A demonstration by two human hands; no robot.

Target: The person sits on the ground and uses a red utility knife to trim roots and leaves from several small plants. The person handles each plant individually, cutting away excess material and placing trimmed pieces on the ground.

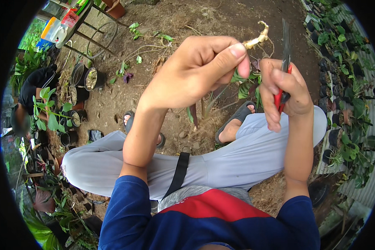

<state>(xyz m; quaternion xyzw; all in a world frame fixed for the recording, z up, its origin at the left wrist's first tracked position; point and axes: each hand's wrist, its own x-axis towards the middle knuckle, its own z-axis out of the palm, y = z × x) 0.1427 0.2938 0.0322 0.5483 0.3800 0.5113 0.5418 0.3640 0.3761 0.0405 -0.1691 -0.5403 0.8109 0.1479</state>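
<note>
My left hand is closed, pinching a pale, knobbly piece of root between thumb and fingers. Its forked end sticks out to the right, with a thin brown rootlet curling down from it. In my right hand is a red utility knife, its long dark blade pointing up and away from me. The blade stands just right of the root, apart from it. Below the hands, green and purplish leaves and thin stems show against the soil; whether they join the held root is hidden behind my left hand.
Cut vines lie on the bare soil ahead. At the left, potted plants line the ground near a bent-over person in dark clothes. A metal-legged table holds containers at the upper left. Dark plant bags run along the right.
</note>
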